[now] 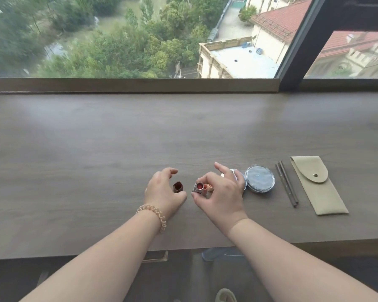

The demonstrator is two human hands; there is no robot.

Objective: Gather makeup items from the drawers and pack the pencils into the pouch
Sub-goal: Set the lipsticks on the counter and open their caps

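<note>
Desk (96,149), items:
- Red lipstick (178,186): upright. Left hand (164,188) is cupped loosely beside it, fingers wide, no grip visible. Risk: a knock from the thumb topples it and it rolls.
- Silver lipstick (198,187): pinched in right hand (220,192) next to a peach tube (209,188). Risk: handling two tubes at once, one may slip.
- Compact (259,179): just beside the right hand.
- Pencils (287,184): two, lying between compact and pouch (316,185), not yet packed. Pouch flap looks snapped closed.

My view across a long grey-brown wood-grain tabletop (118,138), low sill ledge (129,85) along its far edge, wide window (118,40) behind, dark frame post (297,51) at my right, soft daylight, treetops (109,51) and red-tiled roofs (284,16) outside below.
</note>
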